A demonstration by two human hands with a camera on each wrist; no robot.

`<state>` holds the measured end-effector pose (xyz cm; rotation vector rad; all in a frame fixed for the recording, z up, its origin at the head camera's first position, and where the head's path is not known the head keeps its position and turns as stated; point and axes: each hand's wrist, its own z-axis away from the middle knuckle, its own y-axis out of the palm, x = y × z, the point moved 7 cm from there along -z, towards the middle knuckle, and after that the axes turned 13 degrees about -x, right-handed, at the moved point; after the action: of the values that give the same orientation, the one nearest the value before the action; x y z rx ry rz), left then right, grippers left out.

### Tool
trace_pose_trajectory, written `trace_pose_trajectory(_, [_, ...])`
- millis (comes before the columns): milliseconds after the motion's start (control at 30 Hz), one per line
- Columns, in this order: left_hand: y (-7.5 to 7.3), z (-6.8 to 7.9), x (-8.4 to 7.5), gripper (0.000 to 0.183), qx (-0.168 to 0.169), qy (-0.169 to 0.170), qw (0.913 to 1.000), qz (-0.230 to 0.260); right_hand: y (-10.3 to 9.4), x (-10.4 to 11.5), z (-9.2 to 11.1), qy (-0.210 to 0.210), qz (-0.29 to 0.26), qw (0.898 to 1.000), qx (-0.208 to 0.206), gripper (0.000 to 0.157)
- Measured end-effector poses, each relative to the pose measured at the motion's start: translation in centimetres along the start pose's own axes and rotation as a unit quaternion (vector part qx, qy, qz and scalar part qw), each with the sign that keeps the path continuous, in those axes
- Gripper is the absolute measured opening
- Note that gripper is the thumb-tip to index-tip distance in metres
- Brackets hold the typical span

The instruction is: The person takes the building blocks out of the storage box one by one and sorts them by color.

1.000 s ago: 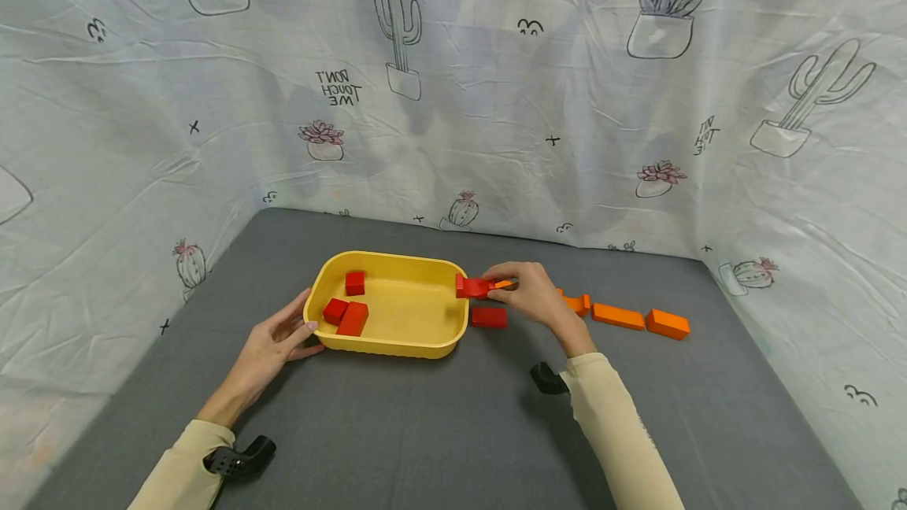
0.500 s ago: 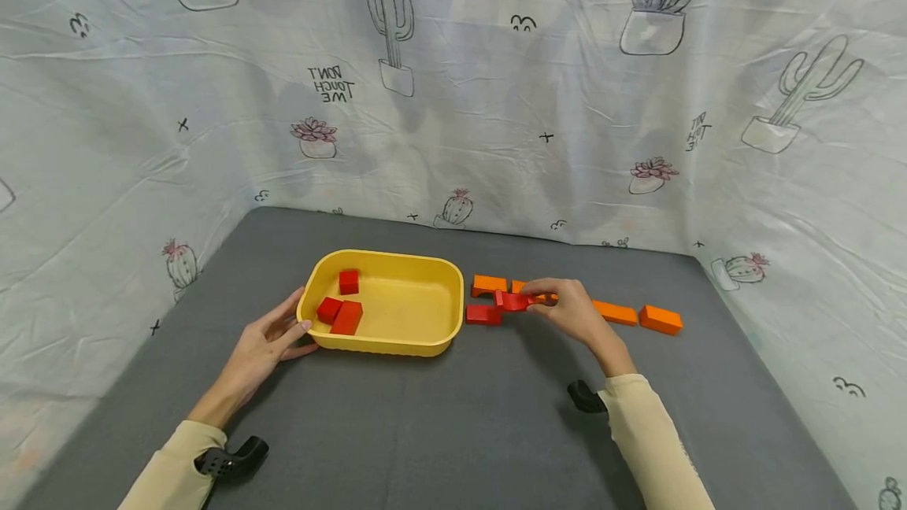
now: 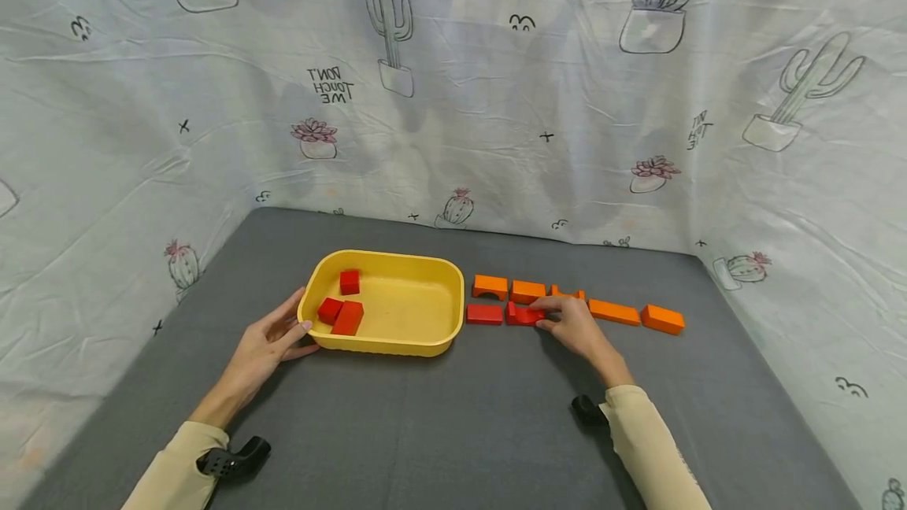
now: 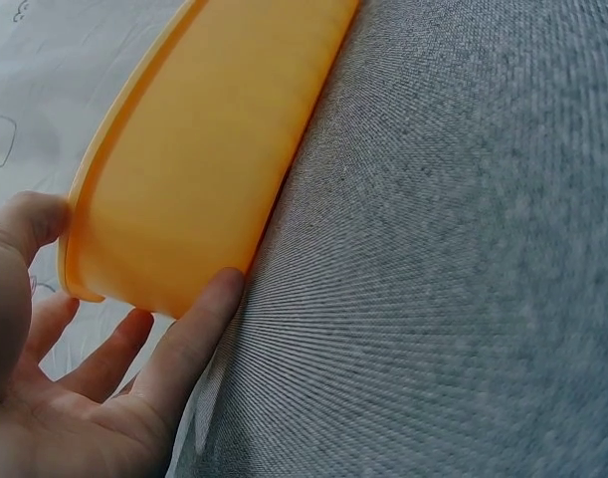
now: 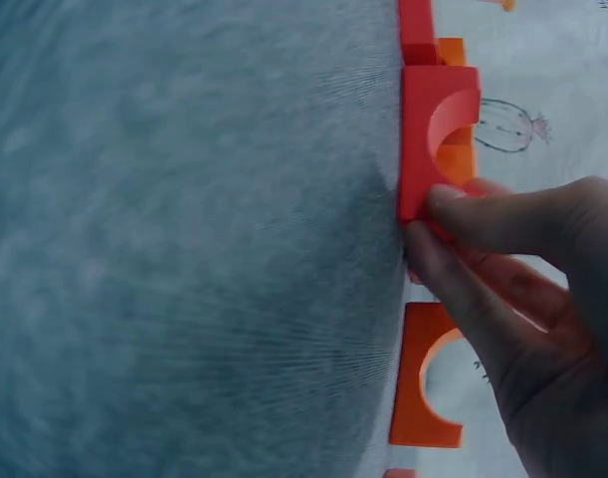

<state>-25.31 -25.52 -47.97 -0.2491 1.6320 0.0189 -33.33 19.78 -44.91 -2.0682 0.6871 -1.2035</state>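
My left hand [image 3: 258, 345] holds the left end of a yellow plastic tub [image 3: 411, 307], its thumb at the rim and other fingers along the outer wall, as the left wrist view shows. Three red blocks [image 3: 347, 319] lie inside, toward the tub's left. In my right hand [image 3: 577, 329], thumb and fingers pinch one end of a red arch block [image 5: 419, 149], its curved cutout facing up. It is down at the grey tabletop, just right of a flat red block [image 3: 484, 314] that lies beside the tub.
Behind the red pair, a row of orange blocks runs rightward from the tub: an arch block [image 3: 490, 286], a plain block [image 3: 527, 292], a notched piece partly behind my right hand, a long block [image 3: 612, 312] and another block [image 3: 662, 319]. Patterned cloth [image 3: 453, 101] surrounds the grey table [image 3: 425, 431].
My right hand has carried the red arch block from over the tub's right rim rightward, then down beside the flat red block. The left hand stays on the tub.
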Motion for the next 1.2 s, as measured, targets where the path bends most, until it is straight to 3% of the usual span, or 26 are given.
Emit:
trace_pose_trajectory(700, [-0.1,0.0,0.1,0.069,-0.003,0.001,1.0000,-0.005,0.0,0.3,0.2,-0.027,0.009,1.000,-0.004,0.027])
trace_pose_trajectory(933, [-0.1,-0.1,0.1,0.070,-0.006,-0.004,1.0000,-0.006,-0.5,0.5,0.0,-0.007,0.011,1.000,0.006,0.026])
trace_pose_trajectory(1067, [0.0,-0.2,0.2,0.070,-0.008,-0.003,0.9999,-0.009,-1.4,0.9,-0.3,0.026,0.019,0.999,-0.014,0.023])
trace_pose_trajectory(1200, [0.0,-0.1,0.1,0.070,-0.009,-0.004,0.9999,-0.006,-2.2,2.5,-0.9,0.010,0.032,0.998,-0.057,0.021])
